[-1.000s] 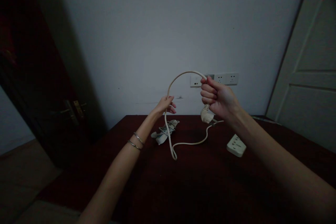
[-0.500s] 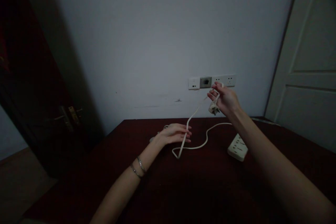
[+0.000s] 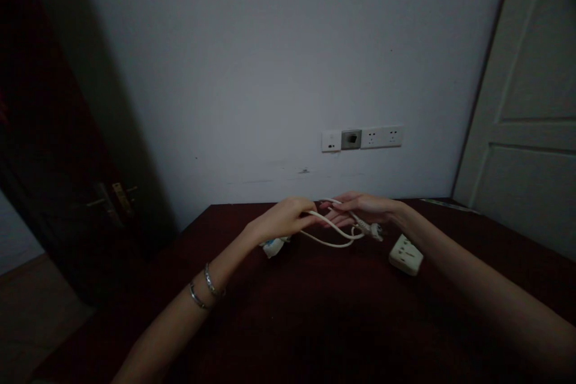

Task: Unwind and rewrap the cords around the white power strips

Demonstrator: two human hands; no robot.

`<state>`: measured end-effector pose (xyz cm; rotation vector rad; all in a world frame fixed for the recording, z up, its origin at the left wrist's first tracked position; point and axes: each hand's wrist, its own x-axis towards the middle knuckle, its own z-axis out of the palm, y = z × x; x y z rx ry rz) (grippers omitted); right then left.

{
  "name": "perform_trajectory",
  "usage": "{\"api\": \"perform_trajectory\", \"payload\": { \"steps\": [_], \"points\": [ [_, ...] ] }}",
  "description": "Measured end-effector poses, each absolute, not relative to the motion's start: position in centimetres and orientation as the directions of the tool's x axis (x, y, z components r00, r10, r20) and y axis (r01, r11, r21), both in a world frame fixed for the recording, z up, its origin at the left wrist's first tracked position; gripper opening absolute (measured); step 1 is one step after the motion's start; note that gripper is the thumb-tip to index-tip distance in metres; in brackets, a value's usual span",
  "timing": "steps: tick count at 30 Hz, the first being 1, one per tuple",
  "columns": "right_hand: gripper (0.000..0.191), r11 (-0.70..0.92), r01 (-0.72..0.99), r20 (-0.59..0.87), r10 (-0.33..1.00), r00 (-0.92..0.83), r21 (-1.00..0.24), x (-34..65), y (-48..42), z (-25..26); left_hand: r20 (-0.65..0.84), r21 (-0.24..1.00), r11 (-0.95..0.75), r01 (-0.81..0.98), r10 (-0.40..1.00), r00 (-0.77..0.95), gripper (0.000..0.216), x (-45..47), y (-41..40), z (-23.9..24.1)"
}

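Observation:
A white power cord (image 3: 335,229) runs in loops between my two hands above the dark red table. My left hand (image 3: 294,216) is closed on the cord, thumb side toward me. My right hand (image 3: 357,207) grips the cord's other end close by, and the plug (image 3: 374,231) dangles below its palm with pins pointing right. A white power strip (image 3: 405,255) lies on the table under my right forearm, which hides part of it. Behind my left wrist sits a white and blue object (image 3: 273,246), too dim to name.
Wall sockets and a switch (image 3: 362,138) are set in the wall behind the table (image 3: 288,318). A dark door with a handle (image 3: 114,201) stands at left, a pale panelled door (image 3: 531,132) at right. A thin flat strip (image 3: 450,206) lies at the table's back right.
My right hand has come down and left from before the sockets, bringing the plug. My left hand has risen slightly and closed on the cord, which is now gathered into loops.

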<state>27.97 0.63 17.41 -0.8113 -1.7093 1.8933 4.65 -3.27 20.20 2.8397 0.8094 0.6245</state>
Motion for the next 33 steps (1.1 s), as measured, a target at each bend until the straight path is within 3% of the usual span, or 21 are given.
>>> {"api": "perform_trajectory", "payload": {
  "steps": [4, 8, 14, 19, 25, 30, 33],
  "points": [
    [0.036, -0.100, 0.043, -0.092, 0.558, -0.825, -0.994, 27.1, -1.1, 18.0, 0.510, 0.320, -0.811, 0.490, 0.583, 0.632, 0.022, 4.6, -2.2, 21.0],
    [0.034, -0.044, -0.007, -0.017, 0.531, -0.847, -0.999, 26.8, -1.7, 18.4, 0.546, 0.517, -0.756, 0.402, 0.653, 0.525, 0.015, 4.9, -1.8, 21.0],
    [0.025, -0.124, -0.159, 0.060, 0.573, -0.817, -0.979, 26.2, -2.0, 18.5, 0.385, 0.781, -0.578, 0.235, 0.743, 0.548, 0.020, 5.2, -1.6, 20.8],
    [0.024, -0.238, -0.278, 0.114, 0.532, -0.839, -0.931, 26.3, -1.9, 18.5, 0.223, 0.938, -0.344, 0.042, 0.694, 0.685, 0.035, 4.6, -0.6, 19.9],
    [0.033, -0.227, -0.476, 0.233, 0.648, -0.725, -0.850, 26.3, -1.4, 18.5, 0.179, 0.982, -0.087, -0.166, 0.698, 0.693, 0.043, 4.5, 0.5, 18.9],
    [0.043, -0.249, -0.376, 0.096, 0.710, -0.698, -0.892, 25.4, -1.0, 18.4, 0.095, 0.988, 0.016, -0.156, 0.734, 0.672, 0.045, 4.7, 0.5, 19.3],
    [0.038, -0.298, -0.300, 0.010, 0.693, -0.721, -0.906, 25.3, -0.5, 18.2, 0.060, 0.995, 0.009, -0.103, 0.757, 0.651, 0.046, 4.7, 0.5, 19.6]
  ]
}}
